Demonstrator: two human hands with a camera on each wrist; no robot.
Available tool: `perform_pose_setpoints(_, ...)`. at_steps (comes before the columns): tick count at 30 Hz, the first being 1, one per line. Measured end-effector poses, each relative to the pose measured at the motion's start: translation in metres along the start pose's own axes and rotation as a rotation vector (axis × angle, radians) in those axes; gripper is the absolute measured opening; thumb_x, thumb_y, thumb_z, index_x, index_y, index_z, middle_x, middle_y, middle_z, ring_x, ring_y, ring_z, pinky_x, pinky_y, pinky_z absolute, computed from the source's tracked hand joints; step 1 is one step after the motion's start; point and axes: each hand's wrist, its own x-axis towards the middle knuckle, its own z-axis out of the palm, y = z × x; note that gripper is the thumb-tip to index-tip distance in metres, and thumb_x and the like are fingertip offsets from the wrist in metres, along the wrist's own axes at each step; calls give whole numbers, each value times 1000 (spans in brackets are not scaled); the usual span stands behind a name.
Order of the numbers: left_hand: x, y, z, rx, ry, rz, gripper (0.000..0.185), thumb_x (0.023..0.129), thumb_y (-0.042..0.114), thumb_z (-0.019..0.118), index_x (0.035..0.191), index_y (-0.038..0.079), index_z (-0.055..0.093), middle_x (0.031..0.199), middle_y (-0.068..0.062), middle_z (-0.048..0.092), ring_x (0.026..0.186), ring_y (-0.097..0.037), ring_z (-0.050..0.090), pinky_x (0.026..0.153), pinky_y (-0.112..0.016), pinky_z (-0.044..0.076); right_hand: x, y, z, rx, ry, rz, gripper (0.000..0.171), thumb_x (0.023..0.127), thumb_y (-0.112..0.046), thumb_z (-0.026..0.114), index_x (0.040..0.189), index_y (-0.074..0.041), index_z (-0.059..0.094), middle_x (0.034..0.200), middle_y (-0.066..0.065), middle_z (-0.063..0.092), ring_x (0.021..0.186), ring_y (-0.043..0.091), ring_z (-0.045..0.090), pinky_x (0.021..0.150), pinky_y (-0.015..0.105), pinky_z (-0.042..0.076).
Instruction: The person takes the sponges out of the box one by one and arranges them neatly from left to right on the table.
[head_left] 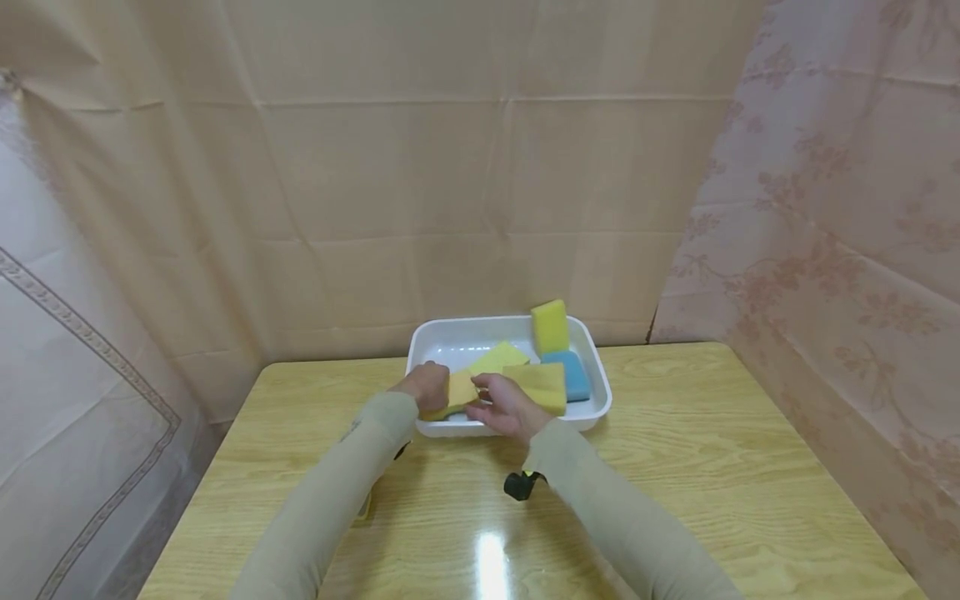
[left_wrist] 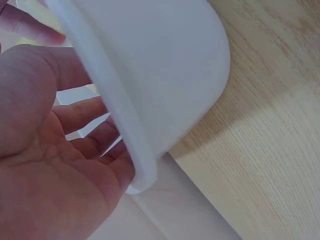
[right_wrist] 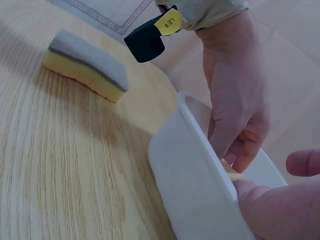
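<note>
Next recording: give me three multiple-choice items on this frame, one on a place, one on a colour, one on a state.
1. Where is the white tray?
A. on the wooden table
B. on the floor
C. on a shelf

2. What colour is the sponge in the tray's right part?
A. red
B. blue
C. black

3. How does the yellow sponge at the tray's back stand?
A. flat on the table
B. upright against the rim
C. held in a hand

Answers: 1 A, wood grain surrounds it; 2 B, blue beside the yellows; 3 B, it rises above the rim.
</note>
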Motion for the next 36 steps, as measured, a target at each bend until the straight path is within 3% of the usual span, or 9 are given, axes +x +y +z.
perform_pose_setpoints(4,-1,0,1,0,13,11,12,82,3,68,93,3,64,85,-8,59,79,-23,57,73,-35,52,0,0,0,25,-3,-1,53,106,-10,39,151,9,18,156,25,15,146,35,23,120,41,27)
perform_pose_setpoints(10,0,-2,2,-54,30,20,31,80,3,70,111,-2,66,93,-10,61,83,-24,58,80,-38,52,-1,-1,2,85,13,-18,55,105,-8,42,151,11,17,154,24,12,147,39,22,119,42,28)
perform_pose_setpoints(18,2,-3,3,-186,49,-18,45,82,3,71,123,-6,54,101,-15,64,90,-27,63,89,-41,54,-2,0,2,151,14,-48,52,104,-5,38,148,12,15,156,28,19,147,35,24,120,37,27)
perform_pose_setpoints(25,0,-5,3,-238,86,-40,51,82,9,73,124,-7,48,98,-17,65,90,-31,65,88,-44,55,-1,3,-1,135,-17,-74,56,105,-3,31,154,12,8,160,31,14,150,42,17,122,45,19)
perform_pose_setpoints(32,-2,-7,2,-288,127,50,62,86,16,78,135,-6,47,117,-24,65,107,-37,65,97,-47,52,-2,4,1,60,-3,-103,61,107,-6,31,155,11,-2,160,37,-2,150,48,4,122,50,13)
perform_pose_setpoints(34,-2,-7,3,-296,135,73,65,88,18,78,138,-7,45,118,-24,65,107,-37,65,96,-47,52,-3,4,2,30,16,-128,55,108,-6,31,153,14,10,145,42,35,142,40,36,122,50,15)
perform_pose_setpoints(36,-2,-7,4,-306,148,82,67,88,20,78,139,-9,44,114,-23,66,103,-36,66,94,-47,53,-4,5,3,-6,42,-155,43,107,-5,34,143,17,27,103,28,54,105,23,57,121,50,19)
